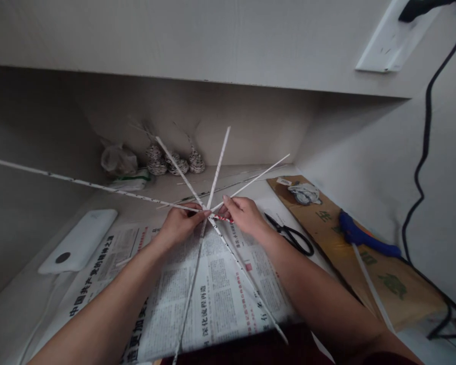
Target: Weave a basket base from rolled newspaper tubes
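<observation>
Several thin rolled-paper sticks (218,167) cross at one centre and fan out like spokes above the newspaper (182,304). At the left of the crossing my left hand (180,220) pinches the sticks between thumb and fingers. My right hand (241,210) is closed on sticks at the right of the centre, its thumb on top. A short red-and-white end (222,218) shows beneath my right hand. One long stick reaches far to the left, and two run down toward my body. My fingers partly hide the crossing.
Black scissors (291,235) lie right of my right hand. Beyond are a cardboard sheet (368,274), a blue-handled tool (365,238) and crumpled plastic (304,193). Small woven pieces (196,159) and a plastic bag (118,159) stand at the back. A white device (79,241) lies left.
</observation>
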`<state>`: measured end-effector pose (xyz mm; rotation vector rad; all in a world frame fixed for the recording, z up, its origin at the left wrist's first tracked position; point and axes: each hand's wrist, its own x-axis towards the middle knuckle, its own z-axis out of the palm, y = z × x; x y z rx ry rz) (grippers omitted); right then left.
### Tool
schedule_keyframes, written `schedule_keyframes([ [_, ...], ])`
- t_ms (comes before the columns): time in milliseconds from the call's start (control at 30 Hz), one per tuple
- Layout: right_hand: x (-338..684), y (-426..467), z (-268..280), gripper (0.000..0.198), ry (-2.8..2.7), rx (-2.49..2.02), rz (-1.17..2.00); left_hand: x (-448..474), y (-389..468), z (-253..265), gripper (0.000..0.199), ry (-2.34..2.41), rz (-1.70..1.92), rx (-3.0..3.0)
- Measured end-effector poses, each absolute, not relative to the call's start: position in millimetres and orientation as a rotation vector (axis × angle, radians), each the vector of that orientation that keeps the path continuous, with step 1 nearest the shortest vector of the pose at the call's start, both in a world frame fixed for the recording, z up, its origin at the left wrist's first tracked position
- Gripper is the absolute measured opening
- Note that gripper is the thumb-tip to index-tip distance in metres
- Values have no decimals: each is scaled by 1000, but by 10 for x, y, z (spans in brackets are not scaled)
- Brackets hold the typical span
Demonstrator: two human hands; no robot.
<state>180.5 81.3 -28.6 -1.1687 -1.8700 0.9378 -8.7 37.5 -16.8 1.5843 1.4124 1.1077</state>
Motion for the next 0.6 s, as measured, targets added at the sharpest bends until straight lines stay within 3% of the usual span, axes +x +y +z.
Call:
schedule_keyframes([
  [333,1745,753,-353,30,-1934,-1058,1215,-64,389,-255,34,1356,1161,1471],
  [600,1762,784,-310,28,-1781,-1105,1407,-74,485,-355,40,1185,1234,1318],
])
